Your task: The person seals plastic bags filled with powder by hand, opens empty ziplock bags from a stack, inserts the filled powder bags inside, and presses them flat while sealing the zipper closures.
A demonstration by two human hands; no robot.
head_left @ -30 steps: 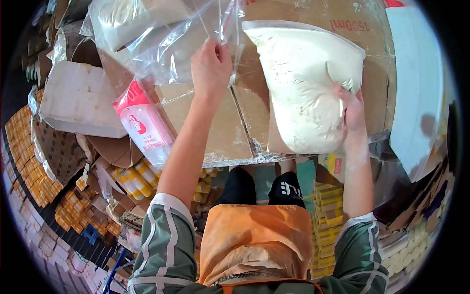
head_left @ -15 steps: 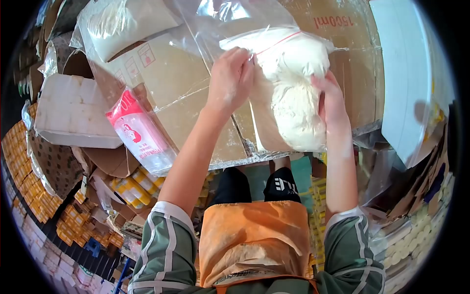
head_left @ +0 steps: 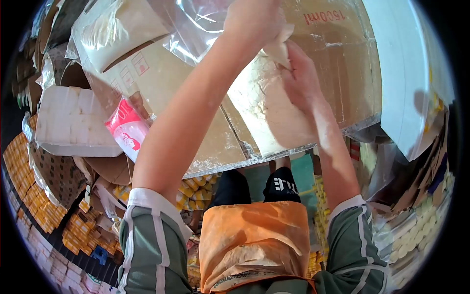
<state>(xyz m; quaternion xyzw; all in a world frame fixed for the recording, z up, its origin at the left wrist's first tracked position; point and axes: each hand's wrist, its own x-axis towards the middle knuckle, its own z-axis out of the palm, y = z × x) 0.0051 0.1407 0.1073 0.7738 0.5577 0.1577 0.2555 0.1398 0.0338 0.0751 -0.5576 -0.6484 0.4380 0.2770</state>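
Note:
A clear plastic bag of off-white powder (head_left: 259, 108) lies on the flattened cardboard (head_left: 342, 73), its top gathered and twisted upward. My left hand (head_left: 254, 22) is closed on the gathered top of this bag, at the upper edge of the view. My right hand (head_left: 303, 78) grips the bag's neck from the right, thumb and fingers closing on the plastic just below the left hand. Left of the hands lies loose clear plastic (head_left: 193, 36). A red-and-white printed packet (head_left: 128, 128) rests at the cardboard's left edge, partly behind my left forearm.
Another filled bag of pale powder (head_left: 120, 36) lies at the upper left. White foam boxes stand on the left (head_left: 76, 120) and right (head_left: 399, 73). Stacks of yellow packs (head_left: 36, 181) cover the floor at left. An orange apron (head_left: 254, 240) hangs before me.
My left hand has risen from the bag's left side to its top, pulling the plastic together. The right hand has moved up and left to the neck. The bag's open mouth is now bunched.

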